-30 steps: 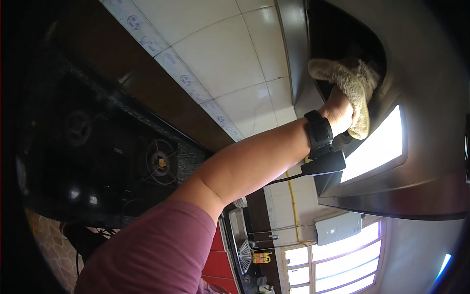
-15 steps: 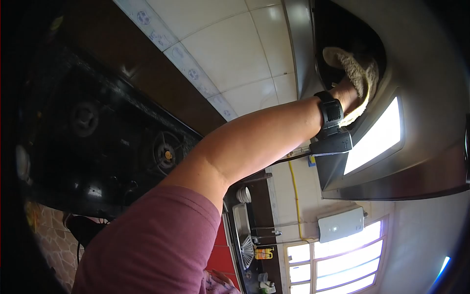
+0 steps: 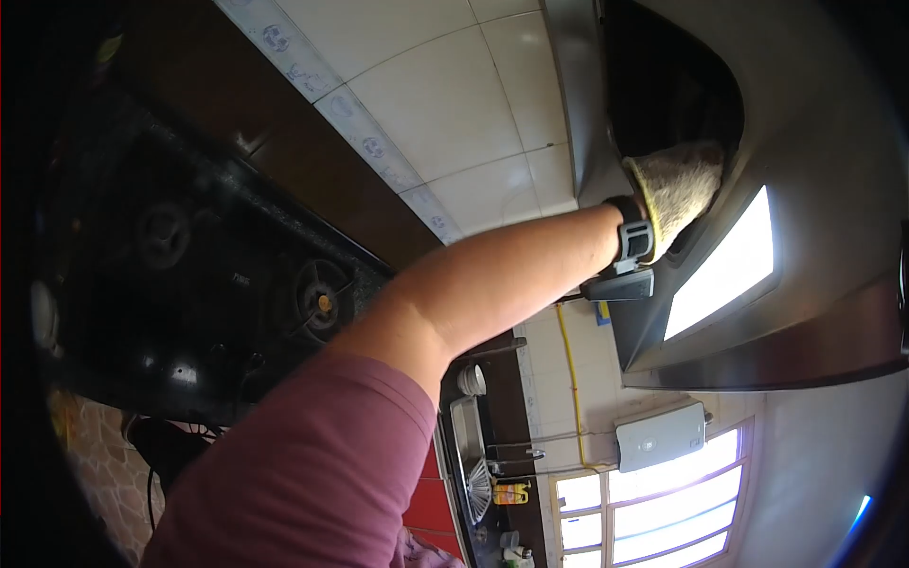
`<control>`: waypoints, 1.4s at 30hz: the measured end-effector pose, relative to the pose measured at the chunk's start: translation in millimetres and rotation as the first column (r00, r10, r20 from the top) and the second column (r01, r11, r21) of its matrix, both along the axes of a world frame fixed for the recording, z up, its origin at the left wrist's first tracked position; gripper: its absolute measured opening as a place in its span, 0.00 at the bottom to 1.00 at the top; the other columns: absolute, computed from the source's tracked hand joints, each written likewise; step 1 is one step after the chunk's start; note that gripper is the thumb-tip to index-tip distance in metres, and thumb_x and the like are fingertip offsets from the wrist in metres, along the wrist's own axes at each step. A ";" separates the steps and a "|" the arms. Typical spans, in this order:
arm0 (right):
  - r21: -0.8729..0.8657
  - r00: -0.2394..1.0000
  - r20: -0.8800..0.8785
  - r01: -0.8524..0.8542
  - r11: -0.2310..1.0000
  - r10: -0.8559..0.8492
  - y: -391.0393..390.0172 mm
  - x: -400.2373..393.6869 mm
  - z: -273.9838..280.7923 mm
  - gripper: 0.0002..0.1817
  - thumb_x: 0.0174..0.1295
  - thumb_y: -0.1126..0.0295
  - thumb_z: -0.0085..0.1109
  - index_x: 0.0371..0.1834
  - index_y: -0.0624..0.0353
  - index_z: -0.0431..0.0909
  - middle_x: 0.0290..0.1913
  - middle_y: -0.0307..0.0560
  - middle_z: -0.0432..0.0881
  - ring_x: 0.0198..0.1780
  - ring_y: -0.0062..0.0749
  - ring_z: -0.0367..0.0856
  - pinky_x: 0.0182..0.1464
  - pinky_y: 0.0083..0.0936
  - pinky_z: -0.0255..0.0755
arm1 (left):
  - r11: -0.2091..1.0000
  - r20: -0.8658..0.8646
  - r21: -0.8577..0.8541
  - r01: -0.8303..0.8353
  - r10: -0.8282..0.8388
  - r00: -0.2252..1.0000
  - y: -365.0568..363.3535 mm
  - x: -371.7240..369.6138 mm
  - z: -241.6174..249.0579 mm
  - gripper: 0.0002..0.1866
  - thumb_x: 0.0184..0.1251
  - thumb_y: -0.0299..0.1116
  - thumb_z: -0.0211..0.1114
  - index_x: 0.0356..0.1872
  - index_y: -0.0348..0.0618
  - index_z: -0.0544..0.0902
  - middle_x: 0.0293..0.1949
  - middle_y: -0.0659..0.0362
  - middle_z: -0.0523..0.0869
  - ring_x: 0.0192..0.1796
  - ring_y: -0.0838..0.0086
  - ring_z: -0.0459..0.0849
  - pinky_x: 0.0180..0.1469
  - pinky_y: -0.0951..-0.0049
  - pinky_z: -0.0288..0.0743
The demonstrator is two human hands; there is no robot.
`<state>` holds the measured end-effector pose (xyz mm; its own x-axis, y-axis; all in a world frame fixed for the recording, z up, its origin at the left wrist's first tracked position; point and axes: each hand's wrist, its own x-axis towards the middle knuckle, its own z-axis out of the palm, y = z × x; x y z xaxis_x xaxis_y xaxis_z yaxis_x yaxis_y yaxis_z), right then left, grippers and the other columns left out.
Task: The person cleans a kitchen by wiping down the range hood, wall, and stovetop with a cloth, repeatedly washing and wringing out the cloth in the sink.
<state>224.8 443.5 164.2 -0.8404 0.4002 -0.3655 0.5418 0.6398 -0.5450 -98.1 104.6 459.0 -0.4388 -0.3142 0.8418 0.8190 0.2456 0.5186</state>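
My right arm reaches up across the view to the range hood [image 3: 833, 199]. A fluffy beige cloth [image 3: 684, 185] with a yellowish edge covers my right hand [image 3: 653, 205], so the fingers are hidden. The cloth lies against the lower rim of the hood's dark recess [image 3: 672, 85], close to the lit panel [image 3: 727, 265]. Around my right wrist sits a black strap [image 3: 632, 232] with a dark box-shaped device [image 3: 620, 286] attached. My left hand is outside the view.
The picture is turned sideways. A black gas stove [image 3: 199, 275] with burners lies under the hood, beside a tiled wall [image 3: 426, 104]. Beyond are a sink [image 3: 468, 431], stacked white bowls [image 3: 472, 380], a yellow bottle [image 3: 511, 493], a white wall unit [image 3: 661, 436] and a window [image 3: 672, 511].
The cloth-covered right hand has moved from deeper in the dark recess down to its lower rim. The cloth now hides the hand up to the wrist strap.
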 end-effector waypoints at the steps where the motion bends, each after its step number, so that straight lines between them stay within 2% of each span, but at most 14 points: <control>1: -0.002 1.000 -0.003 -0.003 1.000 0.003 -0.8 0.5 -0.2 0.26 0.56 0.69 0.58 0.58 0.61 0.66 0.48 0.49 0.75 0.45 0.27 0.76 0.44 0.22 0.71 | 0.988 -0.025 -0.010 -0.154 0.154 0.988 -5.0 -1.7 1.2 0.11 0.64 0.27 0.45 0.44 0.42 0.74 0.40 0.59 0.78 0.41 0.73 0.76 0.44 0.75 0.70; 2: -0.006 1.000 -0.004 -0.010 1.000 0.010 -1.4 -1.4 -1.1 0.26 0.56 0.69 0.58 0.58 0.61 0.66 0.48 0.49 0.75 0.45 0.27 0.76 0.44 0.22 0.71 | 0.950 -0.055 -0.018 -0.313 0.311 0.949 -12.0 -0.6 2.3 0.11 0.63 0.27 0.46 0.43 0.41 0.75 0.37 0.58 0.79 0.37 0.72 0.78 0.41 0.75 0.72; 6: -0.019 1.000 -0.012 -0.027 0.999 0.027 -1.4 -6.4 -2.5 0.26 0.55 0.69 0.58 0.58 0.61 0.66 0.48 0.49 0.75 0.45 0.27 0.76 0.44 0.22 0.71 | 0.961 -0.128 0.199 -0.191 0.219 0.967 -38.0 11.6 3.2 0.11 0.63 0.29 0.48 0.44 0.41 0.74 0.36 0.58 0.79 0.37 0.70 0.78 0.42 0.72 0.72; 10: -0.037 0.999 -0.023 -0.037 0.999 0.036 0.7 -10.9 -4.6 0.26 0.55 0.69 0.59 0.58 0.61 0.66 0.49 0.49 0.75 0.45 0.27 0.76 0.44 0.23 0.71 | 0.830 -0.439 0.445 0.335 -0.124 0.890 -41.6 -12.3 8.3 0.12 0.65 0.31 0.48 0.48 0.42 0.72 0.41 0.58 0.78 0.42 0.70 0.77 0.47 0.73 0.71; 14: -0.052 0.998 -0.034 -0.045 0.998 0.043 3.8 -16.1 -4.0 0.26 0.55 0.69 0.59 0.58 0.61 0.66 0.49 0.49 0.75 0.45 0.27 0.75 0.45 0.23 0.71 | 0.289 -0.786 0.251 0.924 -0.497 0.369 -17.0 -29.5 2.3 0.15 0.66 0.34 0.49 0.52 0.43 0.70 0.46 0.59 0.76 0.48 0.70 0.75 0.52 0.73 0.70; 20: -0.004 0.909 -0.266 -0.333 0.943 0.320 -28.2 -107.0 53.8 0.25 0.57 0.68 0.58 0.58 0.61 0.66 0.52 0.47 0.74 0.51 0.27 0.72 0.51 0.23 0.69 | -0.190 -0.822 -0.117 0.975 -0.532 -0.202 19.4 -50.1 -2.9 0.15 0.68 0.37 0.49 0.53 0.45 0.70 0.49 0.60 0.75 0.52 0.72 0.75 0.53 0.76 0.71; 22: 0.380 0.602 -0.484 -0.509 0.773 0.635 -93.8 -152.9 109.6 0.26 0.57 0.63 0.57 0.58 0.62 0.66 0.46 0.45 0.76 0.42 0.24 0.74 0.44 0.22 0.70 | -0.231 -0.819 -0.041 0.972 -0.549 -0.165 25.6 -60.1 7.4 0.11 0.65 0.34 0.50 0.46 0.44 0.71 0.42 0.60 0.75 0.45 0.72 0.75 0.46 0.75 0.70; 23: 0.157 0.606 -0.596 -0.556 0.816 0.527 -114.4 -171.4 127.2 0.28 0.58 0.63 0.56 0.60 0.63 0.63 0.48 0.49 0.74 0.42 0.25 0.74 0.43 0.22 0.70 | -0.255 -0.813 0.028 0.967 -0.568 -0.126 28.7 -65.7 15.3 0.07 0.62 0.32 0.52 0.39 0.43 0.73 0.35 0.59 0.76 0.38 0.72 0.74 0.39 0.74 0.69; 25: 0.108 0.512 -0.729 -0.568 0.816 0.454 -152.0 -202.2 157.6 0.29 0.61 0.65 0.52 0.64 0.63 0.55 0.50 0.52 0.74 0.42 0.29 0.76 0.42 0.23 0.71 | -0.299 -0.792 0.162 0.940 -0.607 -0.056 33.2 -66.6 20.4 0.04 0.56 0.27 0.54 0.24 0.41 0.76 0.20 0.58 0.76 0.23 0.72 0.74 0.25 0.72 0.68; 26: 0.111 0.467 -0.767 -0.577 0.809 0.439 -167.1 -213.2 170.7 0.29 0.62 0.66 0.50 0.65 0.62 0.53 0.50 0.53 0.73 0.42 0.31 0.76 0.41 0.23 0.71 | -0.069 -0.647 0.391 0.918 -0.729 0.221 -6.3 -4.3 -3.6 0.04 0.54 0.28 0.54 0.26 0.41 0.77 0.23 0.55 0.78 0.25 0.69 0.75 0.27 0.70 0.69; 27: 0.117 0.472 -0.762 -0.574 0.810 0.444 -174.3 -222.5 179.3 0.29 0.62 0.66 0.50 0.65 0.62 0.53 0.50 0.53 0.73 0.42 0.31 0.76 0.41 0.23 0.71 | 0.580 -0.569 0.399 0.711 -0.451 0.688 -0.8 -21.3 -2.9 0.04 0.54 0.29 0.56 0.27 0.41 0.77 0.24 0.56 0.79 0.26 0.68 0.76 0.27 0.68 0.69; 28: 0.043 0.470 -0.784 -0.610 0.791 0.406 -179.0 -231.1 186.0 0.27 0.63 0.67 0.49 0.63 0.62 0.54 0.50 0.53 0.73 0.43 0.32 0.76 0.41 0.24 0.71 | 0.932 -0.511 0.340 0.125 0.071 0.856 6.5 -40.9 0.4 0.05 0.53 0.30 0.57 0.28 0.41 0.78 0.25 0.56 0.79 0.27 0.67 0.77 0.28 0.67 0.70; 34: -0.150 0.431 -0.844 -0.762 0.630 0.319 -174.5 -283.4 221.5 0.12 0.63 0.71 0.46 0.49 0.60 0.66 0.42 0.48 0.77 0.41 0.31 0.79 0.38 0.23 0.74 | 0.949 -0.272 0.300 -0.099 0.184 0.944 17.4 -27.7 -2.1 0.08 0.54 0.32 0.56 0.33 0.42 0.79 0.30 0.57 0.81 0.32 0.67 0.79 0.32 0.66 0.72; 42: -0.166 0.551 -0.817 -0.505 0.847 0.168 -148.9 -265.5 216.4 0.18 0.61 0.72 0.50 0.54 0.62 0.63 0.40 0.47 0.76 0.35 0.28 0.79 0.32 0.19 0.72 | 0.993 -0.029 0.047 -0.110 0.112 0.993 31.4 -22.3 3.6 0.10 0.58 0.32 0.55 0.39 0.44 0.79 0.36 0.59 0.81 0.41 0.67 0.79 0.36 0.65 0.73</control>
<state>-40.7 294.6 380.7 -0.9079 0.0134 0.4189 -0.3868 0.3584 -0.8497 -120.5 136.0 462.6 -0.3730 -0.3973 0.8385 0.8039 0.3129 0.5058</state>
